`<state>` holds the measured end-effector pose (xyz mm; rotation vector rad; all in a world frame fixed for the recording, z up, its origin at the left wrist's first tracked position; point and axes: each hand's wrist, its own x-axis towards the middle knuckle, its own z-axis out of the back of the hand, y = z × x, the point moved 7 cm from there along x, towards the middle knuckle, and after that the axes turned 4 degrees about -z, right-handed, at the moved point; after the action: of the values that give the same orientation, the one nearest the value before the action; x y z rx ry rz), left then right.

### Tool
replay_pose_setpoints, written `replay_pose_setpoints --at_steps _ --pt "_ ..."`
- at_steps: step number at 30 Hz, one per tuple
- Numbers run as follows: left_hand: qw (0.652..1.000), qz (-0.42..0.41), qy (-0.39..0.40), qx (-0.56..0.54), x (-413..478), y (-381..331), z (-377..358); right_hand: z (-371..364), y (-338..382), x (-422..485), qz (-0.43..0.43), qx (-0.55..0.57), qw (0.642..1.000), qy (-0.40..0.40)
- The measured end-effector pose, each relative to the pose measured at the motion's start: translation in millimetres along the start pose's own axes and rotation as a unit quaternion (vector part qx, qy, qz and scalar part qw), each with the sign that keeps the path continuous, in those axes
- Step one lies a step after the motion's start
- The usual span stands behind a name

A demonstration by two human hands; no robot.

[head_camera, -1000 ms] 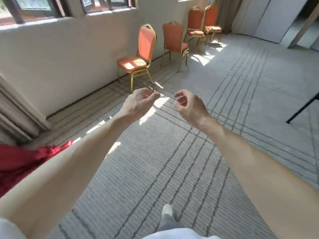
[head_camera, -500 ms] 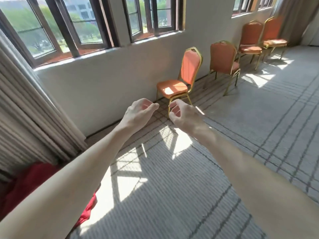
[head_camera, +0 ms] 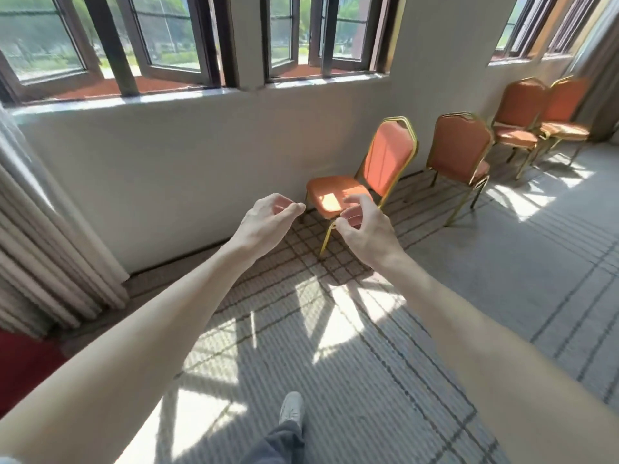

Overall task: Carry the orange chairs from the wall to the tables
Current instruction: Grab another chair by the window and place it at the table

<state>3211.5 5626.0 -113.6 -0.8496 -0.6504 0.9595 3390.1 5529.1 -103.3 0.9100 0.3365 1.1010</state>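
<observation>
Approach to the nearest orange chair (head_camera: 363, 182).
The chair now looms closer than a second ago; left hand (head_camera: 268, 219) and right hand (head_camera: 363, 226) reach forward, loosely curled, holding nothing.

- We are holding both bare arms stretched forward, side by side.
- Our left hand (head_camera: 268, 217) is curling loosely, fingertips nearing the thumb, gripping nothing.
- Our right hand (head_camera: 363, 226) is hanging open, fingers bent and spread, empty.

Both hands reach out empty, left hand (head_camera: 268, 217) and right hand (head_camera: 363, 226) loosely curled, nearest orange chair (head_camera: 365, 175) at twelve o'clock by the wall (head_camera: 201, 169).
</observation>
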Motion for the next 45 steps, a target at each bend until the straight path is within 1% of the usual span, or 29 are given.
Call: replay_pose_setpoints --at_steps 3,8,11,17,22,24,28,32,34,39,42,45 --pt "1.0 -0.014 0.02 -0.012 85.4 -12.0 -29.1 27.2 -16.2 74.5 0.009 -0.035 0.999 -0.026" --pt "0.997 -0.063 0.039 -0.036 222.1 -70.2 -77.0 80.9 -53.5 195.1 -0.034 -0.089 0.995 -0.035" --pt "0.994 -0.085 0.049 -0.039 276.5 -100.8 -104.2 107.6 -72.6 242.1 -0.051 -0.082 0.994 -0.047" --pt "0.991 -0.11 0.081 -0.004 386.8 -142.1 -181.8 162.2 -136.4 340.4 -0.071 -0.057 0.992 -0.091" --pt "0.98 -0.15 0.124 0.04 491.2 -189.9 -273.1 220.2 -217.4 433.8 -0.076 -0.028 0.991 -0.111" --pt "0.977 -0.165 0.126 0.049 534.8 -213.0 -302.6 245.2 -244.1 470.3 -0.072 -0.022 0.99 -0.115" --pt "0.983 -0.131 0.121 0.047 631.3 -248.9 -382.3 308.0 -310.9 546.6 -0.091 -0.027 0.99 -0.108" --pt "0.99 -0.101 0.098 0.02 694.2 -260.2 -444.8 350.0 -366.9 597.7 -0.111 -0.041 0.988 -0.094" --pt "0.99 -0.086 0.105 0.023 719.7 -259.1 -478.0 363.9 -398.1 620.6 -0.128 -0.046 0.987 -0.085" --pt "0.988 -0.062 0.131 0.046 789.9 -246.1 -550.7 379.5 -471.5 681.8 -0.154 -0.052 0.983 -0.08" --pt "0.988 -0.049 0.141 0.045 847.7 -232.7 -596.5 375.7 -521.9 736.8 -0.165 -0.078 0.982 -0.052" --pt "0.989 -0.04 0.134 0.037 901.1 -220.6 -629.5 369.2 -550.7 786.0 -0.153 -0.119 0.981 -0.006"
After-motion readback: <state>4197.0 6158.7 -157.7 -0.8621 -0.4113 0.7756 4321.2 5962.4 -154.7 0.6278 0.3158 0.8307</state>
